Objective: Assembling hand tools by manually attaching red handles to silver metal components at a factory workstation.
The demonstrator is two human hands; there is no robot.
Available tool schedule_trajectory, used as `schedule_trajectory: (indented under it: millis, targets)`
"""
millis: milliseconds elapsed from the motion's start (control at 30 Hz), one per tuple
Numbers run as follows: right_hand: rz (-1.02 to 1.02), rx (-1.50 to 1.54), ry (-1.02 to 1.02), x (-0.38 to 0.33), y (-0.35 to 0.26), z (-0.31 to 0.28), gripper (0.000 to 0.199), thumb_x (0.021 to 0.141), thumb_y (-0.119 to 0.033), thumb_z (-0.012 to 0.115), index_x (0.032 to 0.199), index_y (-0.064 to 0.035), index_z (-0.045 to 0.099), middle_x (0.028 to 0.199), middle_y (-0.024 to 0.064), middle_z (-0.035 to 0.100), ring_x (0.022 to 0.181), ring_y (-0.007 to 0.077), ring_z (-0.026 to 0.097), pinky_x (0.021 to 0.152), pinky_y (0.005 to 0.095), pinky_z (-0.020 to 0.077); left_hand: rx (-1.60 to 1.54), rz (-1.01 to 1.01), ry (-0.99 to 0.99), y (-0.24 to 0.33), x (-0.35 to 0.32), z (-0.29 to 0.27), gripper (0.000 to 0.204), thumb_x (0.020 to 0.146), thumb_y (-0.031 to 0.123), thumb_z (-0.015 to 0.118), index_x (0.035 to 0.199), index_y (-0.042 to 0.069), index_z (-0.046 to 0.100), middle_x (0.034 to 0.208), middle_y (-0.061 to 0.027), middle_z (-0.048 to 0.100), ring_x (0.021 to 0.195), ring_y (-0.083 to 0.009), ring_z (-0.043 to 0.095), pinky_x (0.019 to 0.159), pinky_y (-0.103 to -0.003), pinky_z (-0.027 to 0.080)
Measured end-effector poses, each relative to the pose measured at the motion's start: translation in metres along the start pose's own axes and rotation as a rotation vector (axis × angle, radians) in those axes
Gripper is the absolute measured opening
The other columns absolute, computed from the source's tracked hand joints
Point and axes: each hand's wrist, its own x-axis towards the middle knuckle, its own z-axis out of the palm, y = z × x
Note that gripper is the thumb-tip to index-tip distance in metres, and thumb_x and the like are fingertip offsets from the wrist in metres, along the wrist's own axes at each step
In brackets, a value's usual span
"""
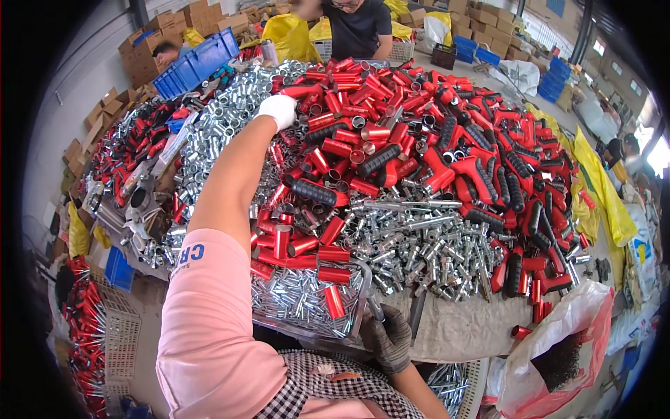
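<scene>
Toward the bench's far left, the left hand [278,109] closes its grip among red tubes [328,105]; right hand [388,339] clasps a metal handle [363,293] at the near edge.

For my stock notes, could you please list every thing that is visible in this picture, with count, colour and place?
red metal tubes: too many to count, red, heaped across the table's far and middle part
silver fittings: too many to count, shiny silver, near middle and far left of the table
red and black handles: many, right side of the table
blue crate: one, blue, far left
cardboard boxes: many, brown, along the far walls
plastic bag: one, red and white, lower right
left hand: white glove, reaching onto the far pile
right hand: dark glove, at the table's near edge, gripping a metal part
</scene>
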Motion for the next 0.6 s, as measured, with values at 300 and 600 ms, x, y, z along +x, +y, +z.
schedule_trajectory:
  millis: [300,600]
  targets:
    - [0.102,-0.160,-0.022,0.002,-0.001,-0.001,0.032,0.093,-0.012,0.067,0.121,-0.0004,0.056,0.097,0.0032,0.064,0.081,0.0096,0.057,0.072,0.0246,0.0486,-0.263,-0.053,-0.046,0.006,0.005,-0.002,0.042,0.090,0.039,0.053,0.112,0.008,0.071,0.113,-0.0202,0.068,0.107,-0.0349,0.065,0.095,-0.044,0.050]
    - [-0.074,-0.151,0.063,0.007,0.000,0.007,0.034,0.093,-0.019,0.068,0.119,0.0003,0.057,0.088,0.0021,0.063,0.072,0.0078,0.057,0.062,0.0231,0.0468,-0.229,-0.153,-0.088,0.009,0.036,0.022,0.040,0.081,0.028,0.067,0.111,0.002,0.070,0.113,-0.0233,0.067,0.105,-0.0371,0.065,0.090,-0.042,0.052]
